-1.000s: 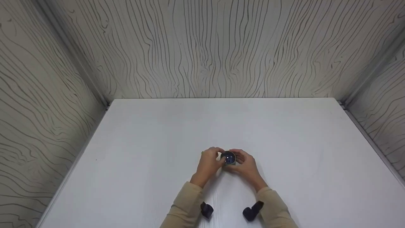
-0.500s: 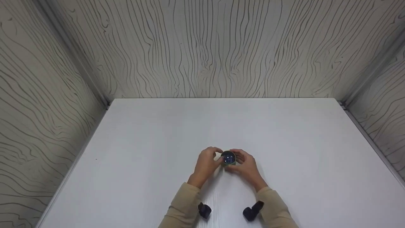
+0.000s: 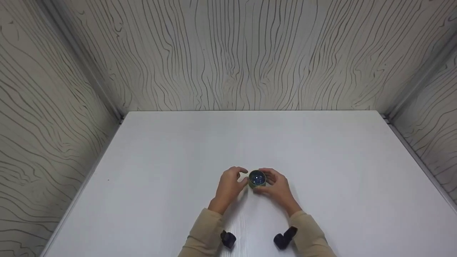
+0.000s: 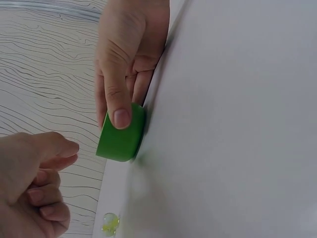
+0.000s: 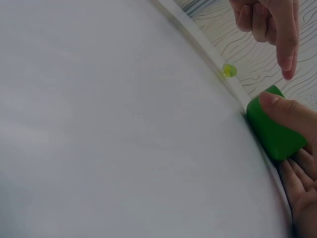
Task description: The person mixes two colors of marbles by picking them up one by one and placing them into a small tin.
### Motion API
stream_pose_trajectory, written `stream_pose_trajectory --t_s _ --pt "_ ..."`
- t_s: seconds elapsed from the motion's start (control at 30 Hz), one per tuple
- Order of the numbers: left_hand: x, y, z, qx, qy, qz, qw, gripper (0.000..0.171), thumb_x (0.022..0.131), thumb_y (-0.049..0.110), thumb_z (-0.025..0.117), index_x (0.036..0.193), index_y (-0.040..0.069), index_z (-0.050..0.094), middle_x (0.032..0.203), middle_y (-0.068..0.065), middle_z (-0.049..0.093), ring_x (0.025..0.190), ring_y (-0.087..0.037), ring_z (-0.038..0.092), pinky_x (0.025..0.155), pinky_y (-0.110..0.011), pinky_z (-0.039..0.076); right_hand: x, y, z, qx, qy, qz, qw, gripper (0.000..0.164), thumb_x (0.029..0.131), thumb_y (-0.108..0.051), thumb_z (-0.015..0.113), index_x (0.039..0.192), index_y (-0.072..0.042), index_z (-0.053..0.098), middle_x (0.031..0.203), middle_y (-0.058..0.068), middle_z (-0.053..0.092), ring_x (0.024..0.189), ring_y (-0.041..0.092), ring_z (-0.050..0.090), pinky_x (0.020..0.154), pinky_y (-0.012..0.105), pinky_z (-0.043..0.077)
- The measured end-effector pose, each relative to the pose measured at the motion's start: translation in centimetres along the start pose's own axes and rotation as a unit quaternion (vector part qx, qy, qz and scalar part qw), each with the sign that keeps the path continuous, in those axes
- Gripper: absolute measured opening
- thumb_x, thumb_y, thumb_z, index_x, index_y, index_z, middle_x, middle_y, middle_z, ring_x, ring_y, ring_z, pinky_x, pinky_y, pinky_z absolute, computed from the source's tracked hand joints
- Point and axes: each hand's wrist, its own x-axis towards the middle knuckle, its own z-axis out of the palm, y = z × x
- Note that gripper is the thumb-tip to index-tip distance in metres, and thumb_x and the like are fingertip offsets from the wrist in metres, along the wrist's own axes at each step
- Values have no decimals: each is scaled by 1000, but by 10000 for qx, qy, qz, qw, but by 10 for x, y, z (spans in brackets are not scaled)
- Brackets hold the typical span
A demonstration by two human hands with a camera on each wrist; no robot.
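My right hand (image 3: 277, 185) grips a small round green cup (image 4: 121, 136), its thumb on the near side and its fingers behind. Seen from above, the cup's opening faces up; the inside looks dark blue with bright glints, too small to tell what it is. The cup appears to stand on the white table. To its left, my left hand (image 3: 230, 182) holds nothing. Its index finger and thumb point toward the cup, apart from it, while its other fingers hang curled. Both wrist views show a clear marble with yellow-green inside (image 5: 229, 70), left of the cup.
The white table (image 3: 160, 153) fills the lower part of the head view. Walls with a wood-grain line pattern (image 3: 228, 53) rise at its back and both sides. Dark wrist cameras (image 3: 228, 240) jut inward from the beige sleeves (image 3: 205, 228).
My left hand has drawn back to the left, its thumb and index finger coming off the cup's rim. The right hand keeps its hold, almost still, and more of the cup shows.
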Motion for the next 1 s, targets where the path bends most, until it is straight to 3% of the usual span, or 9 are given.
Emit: stream_pose_trajectory --t_s 0.33,0.67,1.0 --pt "-2 -4 -5 -97 -1 -130 9999 18 85 8 69 102 5 70 95 -12 71 85 -24 64 72 -26 51 0 1 1 51 -8 40 10000 63 65 -8 86 122 -4 60 126 14 64 124 30 58 105 33 46" --pt "-3 -10 -7 -100 185 -170 9996 17 84 7 70 100 5 71 84 -12 67 75 -15 54 66 -21 44 0 0 1 3 36 -25 10000 62 65 -7 87 122 -3 61 126 15 65 123 31 59 104 34 47" --pt "-4 -14 -9 -247 196 -409 9987 18 85 8 69 102 5 70 96 -13 71 87 -24 65 76 -31 54 1 1 1 23 26 -34 10000 63 64 -7 86 122 -1 60 126 17 64 124 33 58 104 33 47"
